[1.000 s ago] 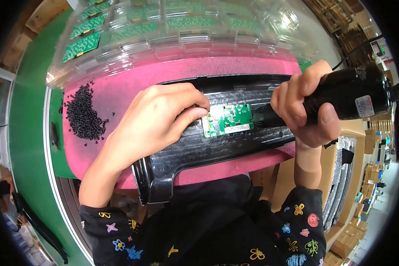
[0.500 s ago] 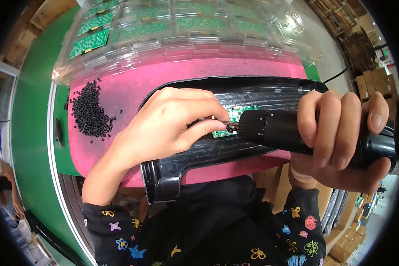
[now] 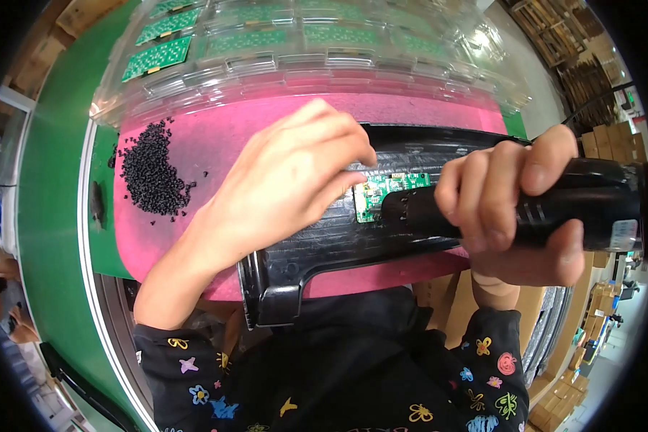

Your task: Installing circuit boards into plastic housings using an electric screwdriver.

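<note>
In my right hand (image 3: 507, 201) is a black electric screwdriver (image 3: 554, 216), fingers wrapped round its body. Its nose lies over the right part of a green circuit board (image 3: 371, 198), so the tip and the spot beneath are hard to make out. The board rests in a long black plastic housing (image 3: 295, 259). Just left of the board hovers my left hand (image 3: 288, 173), slightly blurred, with thumb and forefinger a little apart and nothing visible between them.
A heap of small black screws (image 3: 151, 173) lies on the left of the pink mat (image 3: 209, 137). Behind the mat, stacked clear plastic trays (image 3: 266, 79) hold several green circuit boards. A small dark object (image 3: 96, 201) lies on the green tabletop.
My left hand has drawn up off the board, its pinch loosened. The screwdriver has shifted slightly in my right hand, which has moved left along its body.
</note>
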`<state>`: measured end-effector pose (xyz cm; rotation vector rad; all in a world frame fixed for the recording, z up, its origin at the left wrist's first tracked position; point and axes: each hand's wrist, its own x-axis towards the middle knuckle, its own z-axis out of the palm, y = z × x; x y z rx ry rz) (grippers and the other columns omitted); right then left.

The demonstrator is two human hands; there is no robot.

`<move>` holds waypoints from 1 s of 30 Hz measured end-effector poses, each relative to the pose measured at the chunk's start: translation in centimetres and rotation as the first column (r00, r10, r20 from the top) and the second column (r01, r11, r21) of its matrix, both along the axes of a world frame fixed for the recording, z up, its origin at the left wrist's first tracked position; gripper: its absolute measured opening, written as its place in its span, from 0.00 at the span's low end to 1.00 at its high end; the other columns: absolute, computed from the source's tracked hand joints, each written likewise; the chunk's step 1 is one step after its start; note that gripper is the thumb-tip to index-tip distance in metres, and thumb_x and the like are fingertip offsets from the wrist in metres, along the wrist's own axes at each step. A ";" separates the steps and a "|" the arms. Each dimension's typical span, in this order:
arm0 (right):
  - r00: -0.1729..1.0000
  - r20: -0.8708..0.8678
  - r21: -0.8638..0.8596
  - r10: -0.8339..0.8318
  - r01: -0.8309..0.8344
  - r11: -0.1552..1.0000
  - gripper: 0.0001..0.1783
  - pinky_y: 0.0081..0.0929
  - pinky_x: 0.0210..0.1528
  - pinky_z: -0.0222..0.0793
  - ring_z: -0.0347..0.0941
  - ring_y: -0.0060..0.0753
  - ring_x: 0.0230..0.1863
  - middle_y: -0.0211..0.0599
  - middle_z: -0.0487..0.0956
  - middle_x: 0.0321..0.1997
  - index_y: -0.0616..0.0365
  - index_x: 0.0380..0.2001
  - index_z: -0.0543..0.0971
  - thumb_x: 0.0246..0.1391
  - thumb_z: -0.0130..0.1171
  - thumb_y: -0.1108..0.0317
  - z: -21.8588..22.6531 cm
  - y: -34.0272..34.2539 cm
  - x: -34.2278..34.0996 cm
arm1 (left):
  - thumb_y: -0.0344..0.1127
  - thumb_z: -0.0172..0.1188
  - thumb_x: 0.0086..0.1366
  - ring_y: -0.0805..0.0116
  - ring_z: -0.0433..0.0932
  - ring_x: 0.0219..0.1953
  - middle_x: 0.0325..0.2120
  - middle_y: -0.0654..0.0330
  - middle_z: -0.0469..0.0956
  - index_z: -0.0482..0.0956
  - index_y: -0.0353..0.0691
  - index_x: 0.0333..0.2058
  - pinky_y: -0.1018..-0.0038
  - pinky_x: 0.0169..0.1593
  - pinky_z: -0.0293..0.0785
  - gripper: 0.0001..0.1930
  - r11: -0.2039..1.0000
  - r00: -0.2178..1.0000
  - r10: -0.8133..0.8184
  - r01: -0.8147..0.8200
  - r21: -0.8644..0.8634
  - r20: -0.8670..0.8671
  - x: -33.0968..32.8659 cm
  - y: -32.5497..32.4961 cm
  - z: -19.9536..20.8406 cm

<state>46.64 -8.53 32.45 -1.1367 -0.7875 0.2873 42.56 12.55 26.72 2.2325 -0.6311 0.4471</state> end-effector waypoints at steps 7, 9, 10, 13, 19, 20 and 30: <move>0.995 -0.013 -0.076 -0.103 0.102 0.992 0.23 0.22 0.22 0.59 0.60 0.19 0.13 0.22 0.67 0.16 0.49 0.38 0.65 0.53 0.60 0.46 -0.9 1.6 -1.0 | 0.23 0.65 0.55 0.58 0.75 0.41 0.35 0.57 0.78 0.80 0.35 0.34 0.66 0.46 0.72 0.07 0.985 0.982 0.164 -0.168 0.036 0.095 0.3 1.2 -0.3; 0.999 -0.034 -0.083 -0.042 0.039 0.996 0.23 0.22 0.22 0.59 0.60 0.19 0.14 0.22 0.66 0.16 0.49 0.38 0.65 0.52 0.61 0.47 -0.8 1.8 -0.8 | 0.24 0.64 0.55 0.57 0.74 0.42 0.35 0.57 0.77 0.79 0.36 0.35 0.66 0.47 0.72 0.08 0.983 0.981 0.174 -0.178 0.034 0.080 0.3 1.2 -0.4; 0.999 -0.034 -0.100 -0.018 0.015 0.995 0.24 0.23 0.22 0.59 0.60 0.19 0.13 0.22 0.66 0.16 0.49 0.38 0.65 0.51 0.62 0.47 -0.6 2.0 -0.9 | 0.24 0.64 0.55 0.57 0.74 0.42 0.35 0.57 0.77 0.79 0.36 0.35 0.66 0.47 0.72 0.08 0.982 0.980 0.183 -0.186 0.032 0.080 0.2 1.2 -0.4; 0.999 -0.018 -0.126 0.043 -0.045 0.991 0.24 0.23 0.22 0.60 0.60 0.19 0.13 0.22 0.67 0.16 0.50 0.38 0.64 0.50 0.63 0.49 -0.3 2.2 -1.0 | 0.24 0.64 0.56 0.55 0.73 0.42 0.36 0.57 0.76 0.79 0.35 0.36 0.65 0.48 0.71 0.09 0.979 0.976 0.200 -0.202 0.024 0.081 0.0 1.5 -0.5; 0.999 0.014 -0.102 -0.047 0.048 0.994 0.23 0.21 0.18 0.58 0.59 0.18 0.12 0.21 0.65 0.14 0.50 0.35 0.64 0.50 0.63 0.49 -0.9 3.2 -1.3 | 0.25 0.62 0.58 0.53 0.73 0.43 0.37 0.55 0.75 0.77 0.35 0.40 0.63 0.48 0.71 0.11 0.969 0.967 0.243 -0.246 0.037 0.073 -0.1 1.7 -0.8; 0.999 0.013 -0.122 -0.053 0.054 0.991 0.23 0.21 0.18 0.58 0.58 0.17 0.11 0.20 0.65 0.13 0.50 0.34 0.64 0.50 0.64 0.49 -0.8 3.3 -1.4 | 0.26 0.62 0.59 0.53 0.73 0.43 0.37 0.54 0.75 0.77 0.35 0.40 0.63 0.48 0.71 0.10 0.966 0.968 0.248 -0.251 0.067 0.047 0.0 1.7 -0.8; 1.000 -0.030 -0.114 -0.006 0.002 0.993 0.26 0.21 0.17 0.54 0.58 0.18 0.12 0.18 0.62 0.13 0.50 0.36 0.67 0.50 0.67 0.45 -1.1 4.3 -1.7 | 0.32 0.60 0.62 0.49 0.78 0.45 0.39 0.51 0.80 0.77 0.36 0.41 0.59 0.49 0.75 0.10 0.948 0.957 0.286 -0.274 0.163 -0.058 0.1 2.4 -1.3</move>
